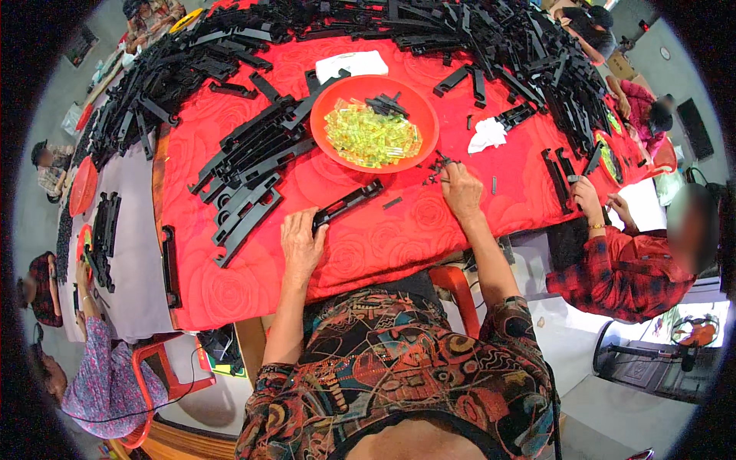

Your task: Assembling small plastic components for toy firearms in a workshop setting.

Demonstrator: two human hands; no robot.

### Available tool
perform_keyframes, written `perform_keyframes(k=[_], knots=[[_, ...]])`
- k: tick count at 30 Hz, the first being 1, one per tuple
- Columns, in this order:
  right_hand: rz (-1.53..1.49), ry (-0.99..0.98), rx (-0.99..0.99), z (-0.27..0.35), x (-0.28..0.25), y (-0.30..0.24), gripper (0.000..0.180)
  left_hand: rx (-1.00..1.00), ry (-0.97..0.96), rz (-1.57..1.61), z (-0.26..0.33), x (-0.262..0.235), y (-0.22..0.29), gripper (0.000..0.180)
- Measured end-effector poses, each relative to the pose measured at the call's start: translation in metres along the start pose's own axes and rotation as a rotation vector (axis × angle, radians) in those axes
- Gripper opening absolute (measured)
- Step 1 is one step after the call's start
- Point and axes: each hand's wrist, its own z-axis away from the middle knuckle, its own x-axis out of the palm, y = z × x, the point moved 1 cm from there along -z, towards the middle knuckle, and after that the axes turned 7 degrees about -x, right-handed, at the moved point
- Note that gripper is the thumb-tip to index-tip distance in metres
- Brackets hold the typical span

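My left hand (pixel 301 239) rests on the red cloth, its thumb and fingers around the near end of a long black plastic part (pixel 350 205). My right hand (pixel 461 189) is at a small heap of tiny black pieces (pixel 435 172), fingertips drawn together; whatever they pinch is too small to make out. Between and beyond my hands stands a red-orange bowl (pixel 316 115) with many clear yellow-green pieces (pixel 370 138) and some dark strips (pixel 387 105). A short dark strip (pixel 392 203) lies between my hands.
Left of the bowl lies a stack of long black parts (pixel 249 172). A large heap of similar parts (pixel 506 38) curves along the far side. Crumpled white tissue (pixel 487 135) lies to the right. A co-worker in a plaid shirt (pixel 636 272) sits at the right, another person (pixel 111 368) at lower left.
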Motion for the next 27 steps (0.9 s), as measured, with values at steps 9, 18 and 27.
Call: perform_keyframes(k=[9, 18, 27], knots=[[-0.08, -0.038, -0.101, 0.002, 0.019, -0.019, 0.013, -0.003, -0.013, -0.011, 0.001, -0.003, 0.002, 0.036], [-0.013, -0.041, -0.063, -0.02, 0.018, -0.034, 0.009, -0.01, -0.024, -0.015, 0.002, -0.003, -0.001, 0.038], [0.169, -0.12, -0.004, -0.018, 0.025, 0.005, 0.013, 0.028, -0.02, 0.013, 0.001, -0.002, 0.0, 0.038]])
